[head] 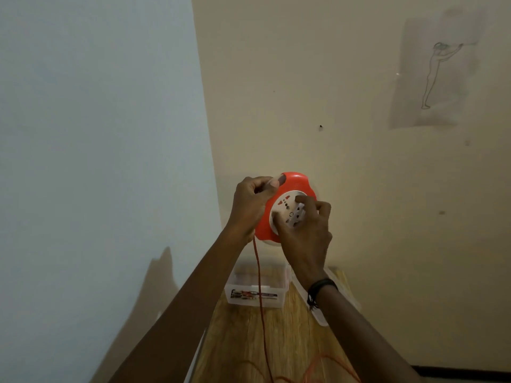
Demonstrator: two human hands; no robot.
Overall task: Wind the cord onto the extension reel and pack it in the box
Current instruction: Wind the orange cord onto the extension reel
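Held two bare forearms up and forward from the bottom edge, left forearm and right forearm, with a black woven wristband round the right wrist. Gripped the upper left rim of a round orange plastic extension reel with the left hand, fingers curled tight round the edge. Clasped the reel's white circular socket face with the right hand, thumb at the disc's left side and curled fingers over its upper right part. Held the reel in the air between both hands, tilted with the socket face toward the camera, in front of the room's corner and well above the desk. Had a thin red cord hanging from the reel's lower left edge, just under the left hand, down past the front of a clear rectangular plastic box and onto the wood-grain desk, with loose red loops lying near the bottom edge. Saw the box standing on the desk close to the corner, below the reel, somewhat blurred, with a printed label on its front wall. Made out a clear flat plastic piece just right of the box, partly behind the right wrist; could not tell whether a lid. Faced a pale blue-grey wall on the left and a cream wall on the right, the latter with a small dark mark and a pale sheet bearing a line drawing of a figure.
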